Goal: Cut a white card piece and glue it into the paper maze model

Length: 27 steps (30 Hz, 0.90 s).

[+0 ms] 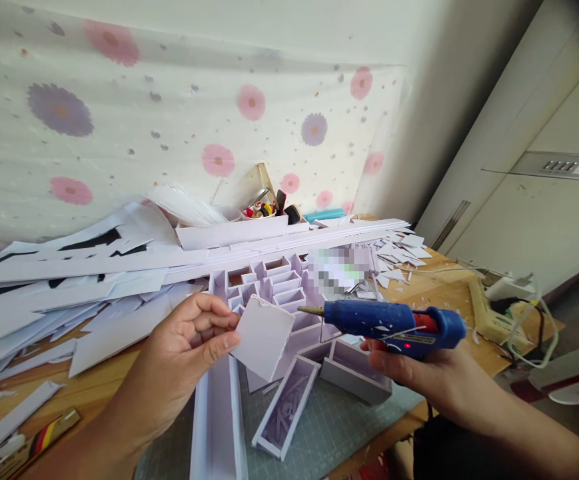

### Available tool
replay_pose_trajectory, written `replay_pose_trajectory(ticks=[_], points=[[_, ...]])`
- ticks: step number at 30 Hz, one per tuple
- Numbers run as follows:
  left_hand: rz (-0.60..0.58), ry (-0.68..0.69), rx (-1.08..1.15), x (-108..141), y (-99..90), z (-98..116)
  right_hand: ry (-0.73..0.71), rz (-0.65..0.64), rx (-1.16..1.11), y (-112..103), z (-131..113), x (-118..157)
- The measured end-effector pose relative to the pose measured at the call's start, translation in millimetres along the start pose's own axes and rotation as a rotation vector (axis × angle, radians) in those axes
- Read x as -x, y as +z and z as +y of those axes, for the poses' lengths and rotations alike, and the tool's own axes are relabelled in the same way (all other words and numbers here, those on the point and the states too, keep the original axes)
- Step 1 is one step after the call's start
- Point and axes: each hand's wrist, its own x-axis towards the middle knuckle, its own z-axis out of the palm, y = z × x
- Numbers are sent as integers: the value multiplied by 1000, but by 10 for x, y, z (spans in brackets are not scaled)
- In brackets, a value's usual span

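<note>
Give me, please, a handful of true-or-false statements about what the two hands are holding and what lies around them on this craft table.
1. The left hand pinches a small white foam-board piece. True.
2. The right hand holds a red pair of scissors. False: it holds a blue glue gun.
3. The glue gun's nozzle points toward the foam-board piece. True.
4. The green cutting mat hangs on the wall. False: it lies on the table under the open white boxes.

1. A blurred, pixelated patch (342,270) at the frame's centre hides what lies there.
2. The long white tray (218,427) is cut off by the bottom edge.
3. The glue gun (394,323) handle is hidden inside the right hand (419,373).
4. Items in the cup (259,211) are too small to tell.
</note>
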Motion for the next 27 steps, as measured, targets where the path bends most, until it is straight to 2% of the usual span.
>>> replay_pose_trajectory(ticks=[11,20,27], points=[[-9,15,32,-5,-22,-26,1,-37,-12,52,-8,-30],[6,23,-71,-13,-16,-29,61,32,41,-95,74,30],[-47,27,-127,17,-17,-66,-8,-113,1,-60,-91,19]])
